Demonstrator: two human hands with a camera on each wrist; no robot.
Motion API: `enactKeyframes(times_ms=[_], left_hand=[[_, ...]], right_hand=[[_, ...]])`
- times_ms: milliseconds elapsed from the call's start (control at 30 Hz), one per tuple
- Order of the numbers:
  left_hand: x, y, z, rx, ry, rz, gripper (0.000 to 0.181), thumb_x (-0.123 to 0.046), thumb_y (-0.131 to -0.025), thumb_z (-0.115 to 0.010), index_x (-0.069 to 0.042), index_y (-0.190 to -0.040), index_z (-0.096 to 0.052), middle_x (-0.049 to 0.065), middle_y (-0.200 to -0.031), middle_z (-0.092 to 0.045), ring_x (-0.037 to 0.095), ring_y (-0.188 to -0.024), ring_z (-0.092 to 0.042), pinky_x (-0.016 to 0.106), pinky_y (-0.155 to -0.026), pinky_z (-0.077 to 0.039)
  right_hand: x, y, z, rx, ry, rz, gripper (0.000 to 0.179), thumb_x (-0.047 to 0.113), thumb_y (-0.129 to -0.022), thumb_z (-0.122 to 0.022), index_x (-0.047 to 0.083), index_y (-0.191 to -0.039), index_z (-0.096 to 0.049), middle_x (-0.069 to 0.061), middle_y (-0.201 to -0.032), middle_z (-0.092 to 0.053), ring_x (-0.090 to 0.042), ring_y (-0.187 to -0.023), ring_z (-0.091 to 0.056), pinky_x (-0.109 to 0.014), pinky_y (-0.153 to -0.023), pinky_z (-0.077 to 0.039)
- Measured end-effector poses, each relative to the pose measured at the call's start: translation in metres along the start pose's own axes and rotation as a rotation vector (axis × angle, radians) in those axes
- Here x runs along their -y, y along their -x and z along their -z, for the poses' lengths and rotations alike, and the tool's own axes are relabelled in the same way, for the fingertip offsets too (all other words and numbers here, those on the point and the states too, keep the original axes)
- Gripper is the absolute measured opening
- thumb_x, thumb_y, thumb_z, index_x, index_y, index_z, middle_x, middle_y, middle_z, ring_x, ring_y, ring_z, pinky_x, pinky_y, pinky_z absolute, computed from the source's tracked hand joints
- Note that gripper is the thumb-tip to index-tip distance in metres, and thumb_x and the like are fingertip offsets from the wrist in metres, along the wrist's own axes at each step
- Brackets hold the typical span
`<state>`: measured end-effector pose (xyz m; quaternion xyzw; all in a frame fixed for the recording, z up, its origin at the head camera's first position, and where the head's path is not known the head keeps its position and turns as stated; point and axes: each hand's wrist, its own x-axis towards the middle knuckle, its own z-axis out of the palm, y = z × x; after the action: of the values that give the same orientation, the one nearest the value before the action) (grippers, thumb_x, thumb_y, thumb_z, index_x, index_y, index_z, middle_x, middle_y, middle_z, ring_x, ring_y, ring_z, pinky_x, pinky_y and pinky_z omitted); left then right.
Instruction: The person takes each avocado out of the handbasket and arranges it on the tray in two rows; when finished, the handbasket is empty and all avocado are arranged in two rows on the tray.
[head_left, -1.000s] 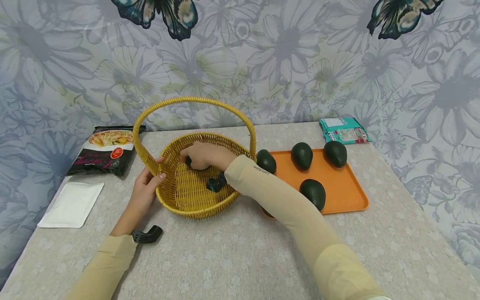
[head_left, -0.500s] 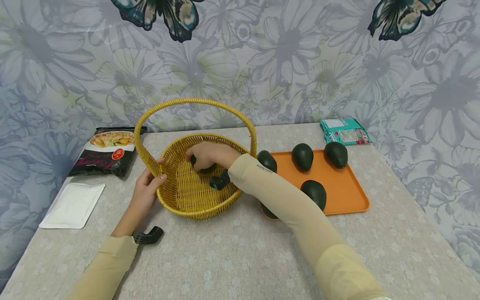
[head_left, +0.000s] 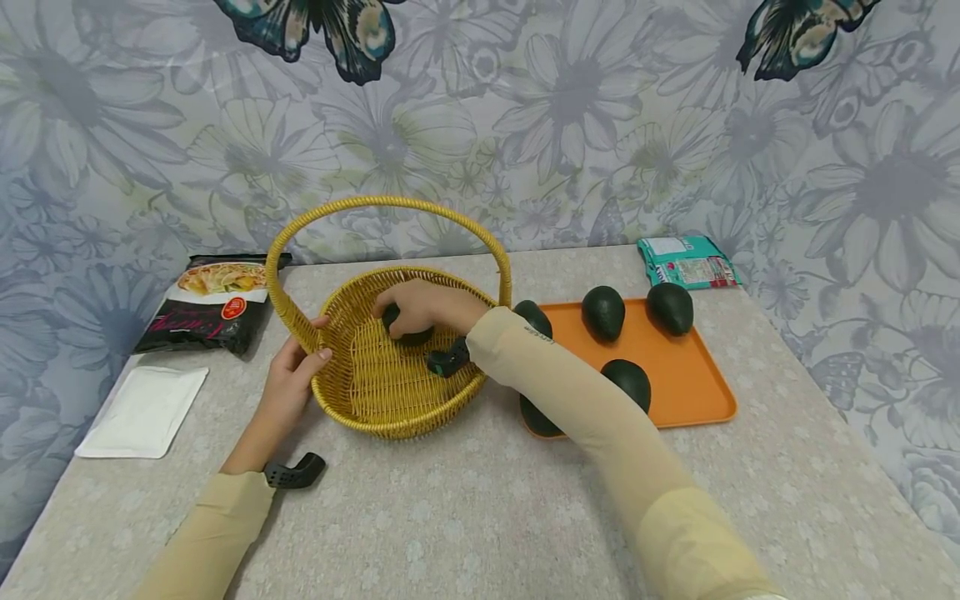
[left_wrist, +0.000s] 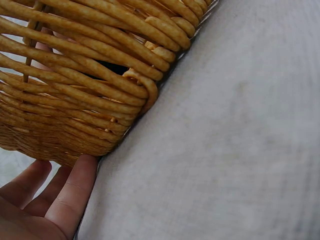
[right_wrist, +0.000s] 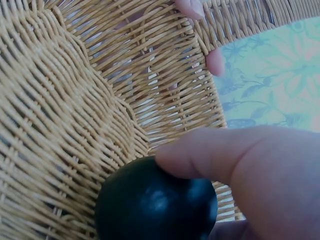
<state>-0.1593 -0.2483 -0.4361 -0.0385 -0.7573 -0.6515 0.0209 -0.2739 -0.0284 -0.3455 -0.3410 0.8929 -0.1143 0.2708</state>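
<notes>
A yellow wicker basket (head_left: 382, 392) with a tall arched handle stands on the table. Its left rim, by the foot of the handle, is pinched by my left hand (head_left: 294, 371), thumb inside and fingers outside against the weave. In the left wrist view, fingers (left_wrist: 75, 195) touch the underside of the wicker wall. Inside the basket, toward the back, my right hand (head_left: 420, 305) holds a dark green avocado (head_left: 412, 337) from above. The right wrist view has the thumb lying on the avocado (right_wrist: 155, 205), close over the woven bottom; the other fingers are mostly hidden.
Right of the basket, an orange tray (head_left: 686, 392) carries several avocados, partly covered by the right sleeve. A teal packet (head_left: 690, 262) lies behind it. At left are a black noodle packet (head_left: 213, 304) and a white flat pouch (head_left: 142, 412). A patterned wall stands behind.
My right hand has shifted slightly to the right inside the basket, with the avocado under its fingers now showing more. My left hand has stayed on the rim.
</notes>
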Motion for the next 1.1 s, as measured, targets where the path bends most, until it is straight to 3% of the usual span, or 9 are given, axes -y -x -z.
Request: enactKeyframes(times_ms=[200,300,500,800,1100], left_hand=[[0.001,0.002,-0.001,-0.005,0.013,-0.010,0.051,-0.018,-0.107,-0.051,-0.012,-0.156,-0.040,0.008,-0.161,-0.037,-0.002,-0.128,-0.047,0.008,-0.091,-0.047],[0.002,0.003,-0.001,-0.006,0.025,-0.012,0.050,-0.017,-0.107,-0.052,-0.011,-0.155,-0.041,0.005,-0.160,-0.039,-0.002,-0.127,-0.047,0.008,-0.091,-0.047],[0.004,0.005,-0.001,-0.008,0.018,-0.022,0.051,-0.018,-0.107,-0.052,-0.012,-0.156,-0.041,-0.001,-0.157,-0.042,-0.003,-0.127,-0.048,0.008,-0.092,-0.046],[0.001,0.005,-0.003,-0.009,-0.012,-0.025,0.051,-0.020,-0.107,-0.052,-0.013,-0.156,-0.040,0.006,-0.159,-0.040,-0.004,-0.126,-0.048,0.007,-0.091,-0.046],[-0.002,0.009,-0.005,-0.013,-0.032,-0.014,0.052,-0.020,-0.107,-0.052,-0.013,-0.157,-0.039,0.007,-0.162,-0.038,-0.006,-0.126,-0.046,0.006,-0.092,-0.045]], right_hand=[[-0.007,0.009,0.000,-0.016,-0.113,0.014,0.046,0.024,-0.102,-0.060,0.024,-0.147,-0.054,-0.002,-0.157,-0.047,-0.022,-0.129,-0.054,-0.034,-0.093,-0.050],[-0.009,0.015,0.001,-0.013,-0.180,0.020,0.047,0.024,-0.102,-0.061,0.023,-0.148,-0.053,-0.006,-0.156,-0.047,-0.025,-0.117,-0.060,-0.039,-0.082,-0.057],[-0.009,0.030,0.001,-0.023,-0.235,0.060,0.048,0.026,-0.102,-0.061,0.023,-0.149,-0.052,-0.007,-0.160,-0.041,-0.022,-0.098,-0.065,-0.041,-0.075,-0.059],[-0.007,0.066,0.007,-0.067,-0.295,0.160,0.047,0.025,-0.100,-0.063,0.022,-0.146,-0.056,-0.005,-0.152,-0.050,-0.024,-0.128,-0.055,-0.032,-0.086,-0.054],[-0.009,0.101,0.013,-0.022,-0.463,0.162,0.046,0.023,-0.100,-0.064,0.025,-0.145,-0.055,-0.006,-0.153,-0.047,-0.025,-0.129,-0.055,-0.046,-0.083,-0.061]])
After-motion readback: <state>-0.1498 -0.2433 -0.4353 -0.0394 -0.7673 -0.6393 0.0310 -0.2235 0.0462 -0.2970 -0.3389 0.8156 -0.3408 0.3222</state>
